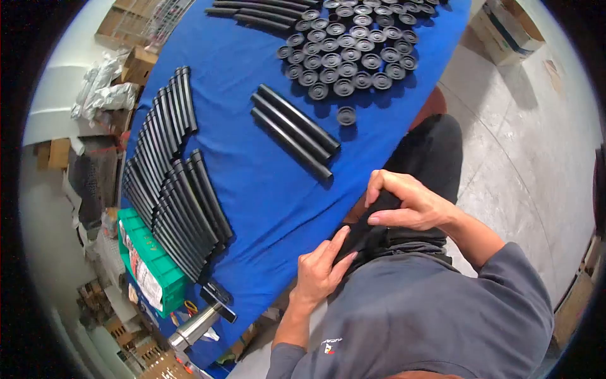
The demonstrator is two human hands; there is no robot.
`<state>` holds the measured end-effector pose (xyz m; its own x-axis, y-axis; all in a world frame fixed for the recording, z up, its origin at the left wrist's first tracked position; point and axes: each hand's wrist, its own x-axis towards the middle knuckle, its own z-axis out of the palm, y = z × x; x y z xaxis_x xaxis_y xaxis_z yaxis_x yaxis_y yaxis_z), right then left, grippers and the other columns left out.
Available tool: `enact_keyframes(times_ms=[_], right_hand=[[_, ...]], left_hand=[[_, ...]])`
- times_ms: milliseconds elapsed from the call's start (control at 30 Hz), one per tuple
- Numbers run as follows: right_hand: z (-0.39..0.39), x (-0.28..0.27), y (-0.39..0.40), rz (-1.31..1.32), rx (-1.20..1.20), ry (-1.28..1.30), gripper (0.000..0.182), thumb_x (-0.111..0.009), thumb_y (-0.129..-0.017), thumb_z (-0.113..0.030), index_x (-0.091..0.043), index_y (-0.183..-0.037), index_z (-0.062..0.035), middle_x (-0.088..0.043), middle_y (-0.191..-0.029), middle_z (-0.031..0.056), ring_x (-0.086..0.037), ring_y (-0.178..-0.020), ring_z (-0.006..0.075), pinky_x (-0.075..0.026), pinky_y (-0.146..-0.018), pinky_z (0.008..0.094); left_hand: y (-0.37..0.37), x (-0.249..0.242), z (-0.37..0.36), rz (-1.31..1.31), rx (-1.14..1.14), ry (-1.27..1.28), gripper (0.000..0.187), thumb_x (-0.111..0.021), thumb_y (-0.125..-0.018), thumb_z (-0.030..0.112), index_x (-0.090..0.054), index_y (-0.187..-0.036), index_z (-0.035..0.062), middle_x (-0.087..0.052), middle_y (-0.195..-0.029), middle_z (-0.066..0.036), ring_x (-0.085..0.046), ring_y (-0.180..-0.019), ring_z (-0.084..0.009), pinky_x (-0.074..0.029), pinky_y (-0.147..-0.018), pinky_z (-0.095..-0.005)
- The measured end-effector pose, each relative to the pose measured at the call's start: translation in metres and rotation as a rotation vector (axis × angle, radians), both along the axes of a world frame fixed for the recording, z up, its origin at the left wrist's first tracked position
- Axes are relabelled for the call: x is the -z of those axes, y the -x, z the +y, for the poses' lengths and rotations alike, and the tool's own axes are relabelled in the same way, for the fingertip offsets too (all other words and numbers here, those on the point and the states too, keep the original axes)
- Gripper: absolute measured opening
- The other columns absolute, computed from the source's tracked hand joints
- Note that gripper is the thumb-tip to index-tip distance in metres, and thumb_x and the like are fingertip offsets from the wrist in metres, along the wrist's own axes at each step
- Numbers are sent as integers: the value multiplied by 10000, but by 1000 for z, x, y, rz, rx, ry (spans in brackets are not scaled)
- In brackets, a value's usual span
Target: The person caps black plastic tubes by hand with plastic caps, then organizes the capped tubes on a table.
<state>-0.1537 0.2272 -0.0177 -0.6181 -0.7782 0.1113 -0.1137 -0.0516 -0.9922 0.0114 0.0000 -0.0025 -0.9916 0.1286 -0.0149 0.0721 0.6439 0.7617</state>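
Observation:
A dark black tube (361, 237) lies slantwise across my lap, hard to tell from the black trousers behind it. My right hand (413, 202) closes around its upper end, with thumb and bent fingers on either side. Lower down, my left hand (320, 268) grips the other end between thumb and fingers. On the blue cloth in front lie three loose black tubes (293, 126) side by side. Nearby a single round black cap (346, 115) sits apart from a large cluster of similar ringed caps (347, 54).
Rows of black tubes (183, 202) spread along the far side of the blue-covered table (252, 202). Beside them stand a green crate (151, 259), a metal cylinder (196, 325) and a phone-like black device (218, 303). More black tubes (259, 14) lie at the top. A cardboard box (505, 31) rests on the floor.

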Motion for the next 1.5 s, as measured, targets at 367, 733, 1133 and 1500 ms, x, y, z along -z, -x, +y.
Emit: enact_keyframes(times_ms=[367, 733, 1133, 1500], right_hand=[[-6, -12, 12, 130, -123, 139, 333, -884, -814, -182, -667, -1000, -11, -690, -992, 111, -693, -899, 272, -536, -805, 374], [-15, -13, -1, 85, -28, 11, 238, -811, -833, -96, -606, -929, -23, -632, -915, 95, -623, -851, 245, -482, -772, 358], [-11, -9, -8, 8, 32, 69, 239, -800, -839, -154, -627, -917, -9, -666, -900, 96, -652, -825, 216, -503, -770, 333], [-15, -7, -14, -15, 173, -9, 168, -771, -844, -83, -621, -878, -14, -655, -857, 64, -624, -813, 157, -480, -762, 291]], left_hand=[[-4, -4, -29, -825, 84, -874, 580, -693, -1008, 194, -484, -1527, 45, -673, -873, -42, -606, -660, -89, -499, -594, -273], [-8, -3, -23, -816, 60, -947, 570, -619, -1056, 228, -434, -1579, 98, -566, -775, 26, -493, -589, -53, -424, -536, -237], [-10, 9, -22, -969, 153, -1277, 559, -626, -1052, 304, -479, -1520, 35, -635, -807, -64, -618, -572, -110, -480, -530, -262], [1, 5, -18, -436, 101, -522, 527, -708, -974, 318, -596, -1377, -3, -724, -1125, -232, -741, -872, -341, -560, -746, -392]])
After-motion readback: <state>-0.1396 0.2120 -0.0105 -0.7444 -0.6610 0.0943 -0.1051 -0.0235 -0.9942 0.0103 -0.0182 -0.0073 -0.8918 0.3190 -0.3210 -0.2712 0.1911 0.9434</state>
